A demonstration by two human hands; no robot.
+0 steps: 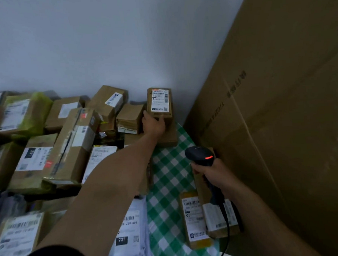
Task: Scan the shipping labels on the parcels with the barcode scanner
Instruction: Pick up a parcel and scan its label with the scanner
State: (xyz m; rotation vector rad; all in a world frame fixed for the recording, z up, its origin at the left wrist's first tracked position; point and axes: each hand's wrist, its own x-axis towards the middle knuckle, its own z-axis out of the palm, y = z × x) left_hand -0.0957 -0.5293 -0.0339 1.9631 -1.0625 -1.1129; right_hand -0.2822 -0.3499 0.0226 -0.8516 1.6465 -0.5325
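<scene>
At 9 o'clock a loose pile [53, 145] of parcels lies heaped, several tilted on one another. A nudge from the outstretched forearm could send the top ones sliding.

The left hand [153, 124] grips the lower end of a small box [159, 116], thumb on its 9 o'clock side. It stands the box upright close to the wall, with the label [160, 100] facing the camera. This box looks like the one to scan, and it sits at 11 o'clock from the scanner, well apart. The hold is low on a tall box, so it may tip back or twist and turn the label off the beam. The light is dim and the label bears more than one code, so a read could fail or catch the wrong one.

The counter [167, 186], under green checked cloth, runs between the arms.

The right hand [213, 174] is wrapped round the handle of the scanner [202, 155], whose red lamp glows. Its head seems to point toward 11 o'clock, but no beam shows, so I cannot tell whether it is on the label. Two labelled parcels [194, 220] lie at 6 o'clock of that hand, and a low aim might read them instead. The cable [226, 232] trails across them toward 6 o'clock and could snag.

At 3 o'clock a big carton [281, 122] leans in and crowds the right elbow.
</scene>
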